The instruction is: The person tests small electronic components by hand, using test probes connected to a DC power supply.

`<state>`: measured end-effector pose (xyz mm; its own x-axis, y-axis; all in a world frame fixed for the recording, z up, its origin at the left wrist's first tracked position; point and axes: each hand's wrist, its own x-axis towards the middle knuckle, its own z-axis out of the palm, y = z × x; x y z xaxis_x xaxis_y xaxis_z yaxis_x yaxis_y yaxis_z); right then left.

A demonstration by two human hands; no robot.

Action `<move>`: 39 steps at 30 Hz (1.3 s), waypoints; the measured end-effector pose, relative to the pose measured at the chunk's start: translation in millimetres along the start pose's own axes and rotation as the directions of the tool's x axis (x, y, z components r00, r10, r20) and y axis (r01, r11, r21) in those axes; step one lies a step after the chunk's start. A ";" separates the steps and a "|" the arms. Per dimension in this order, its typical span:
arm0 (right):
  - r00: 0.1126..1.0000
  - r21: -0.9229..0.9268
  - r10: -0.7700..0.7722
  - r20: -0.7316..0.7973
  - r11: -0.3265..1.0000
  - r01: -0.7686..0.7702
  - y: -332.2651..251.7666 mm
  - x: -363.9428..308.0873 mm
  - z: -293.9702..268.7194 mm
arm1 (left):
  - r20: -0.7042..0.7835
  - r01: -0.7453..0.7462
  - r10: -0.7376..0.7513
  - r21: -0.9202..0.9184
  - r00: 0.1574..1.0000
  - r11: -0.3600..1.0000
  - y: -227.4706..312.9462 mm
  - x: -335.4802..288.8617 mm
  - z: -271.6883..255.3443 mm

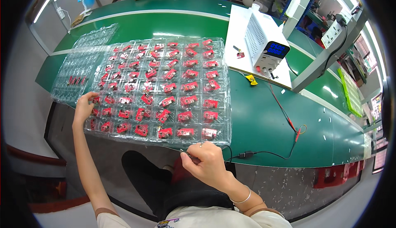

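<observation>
A clear plastic tray (227, 120) with many compartments lies on the green table, and small red circuit boards (189, 101) sit in its pockets. At the tray's left side, my left hand (84, 109) reaches in with fingertips closed at a red circuit board (96, 100); the fingers partly hide it. My right hand (206, 162) is closed in front of the tray's near edge. Between its thumb and fingers is a cable plug (182, 150) with a small metal tip. The black cable (266, 152) runs right from this hand through an inline connector (246, 155).
Left of the tray lies another clear tray (78, 69) holding several red boards. A white power supply (266, 42) with a lit blue display stands on a white board (234, 30). Red leads (281, 108) hang from it. A metal post (321, 63) rises at right; a person leans on the far edge.
</observation>
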<state>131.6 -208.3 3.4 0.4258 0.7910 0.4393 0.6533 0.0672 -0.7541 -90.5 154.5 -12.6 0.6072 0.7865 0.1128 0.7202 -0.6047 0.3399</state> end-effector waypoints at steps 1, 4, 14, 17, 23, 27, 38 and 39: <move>1.000 0.008 -0.002 -0.003 1.000 0.002 -1.4 -0.2 1.2 | -0.004 0.003 -0.003 0.003 1.000 1.000 -0.3 4.9 -1.8; 1.000 -0.002 0.000 0.021 1.000 0.000 -0.2 -0.8 2.1 | -0.264 -0.063 0.110 0.182 0.958 0.981 10.4 28.7 7.0; 1.000 0.032 0.021 0.019 0.999 -0.022 -4.4 -4.2 -0.4 | -0.411 -0.235 0.220 0.015 0.885 0.972 13.5 19.4 13.2; 0.998 0.012 0.050 0.023 0.999 -0.050 -5.0 -4.0 0.3 | -0.380 -0.120 -0.031 -0.366 0.924 0.923 89.5 -18.4 24.4; 0.999 0.117 0.045 0.027 0.992 -0.048 -6.3 0.3 14.2 | -0.273 -0.236 0.095 -0.548 0.957 0.803 216.6 -124.1 48.0; 0.997 0.087 0.058 0.052 0.994 -0.062 -5.7 -1.0 8.0 | -0.328 -0.256 0.057 -0.607 0.943 0.753 242.5 -151.8 62.0; 1.000 0.103 0.027 0.015 0.994 -0.028 -5.7 -6.6 0.9 | -0.358 -0.282 0.061 -0.607 0.932 0.743 251.9 -161.3 66.2; 1.000 0.092 0.024 0.016 0.995 -0.025 -5.3 -6.5 0.9 | -0.368 -0.295 0.073 -0.595 0.927 0.748 251.9 -161.1 65.5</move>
<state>124.8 -213.3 4.1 0.4314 0.8018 0.4135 0.5817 0.1032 -0.8068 15.1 -132.8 -6.3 0.4920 0.7312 0.4726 0.1597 -0.6094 0.7766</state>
